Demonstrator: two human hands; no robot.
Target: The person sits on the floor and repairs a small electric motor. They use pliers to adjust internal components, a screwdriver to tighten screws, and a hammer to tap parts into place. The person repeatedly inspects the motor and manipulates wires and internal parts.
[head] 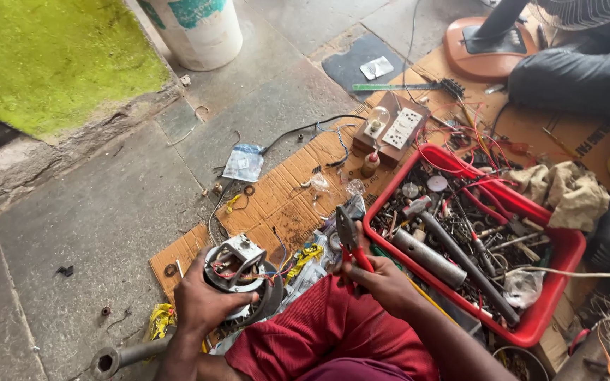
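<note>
Head view: a motor (238, 271) is gripped by the left hand (202, 300); red-handled pliers (351, 243) are clasped in the right hand (383, 282), beside a red tray (566, 247).

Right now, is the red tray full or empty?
Full. The red tray is heaped with metal tubes, loose wires and small parts, so almost none of its floor shows.

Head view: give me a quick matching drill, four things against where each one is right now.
Things:
1. pliers
2. motor
3. red tray
4. white bucket

Places:
A. top of view, on the stone floor
B. in the right hand
C. right of the cardboard, full of tools and parts
D. under the left hand

Pairs: 1-B, 2-D, 3-C, 4-A
</note>
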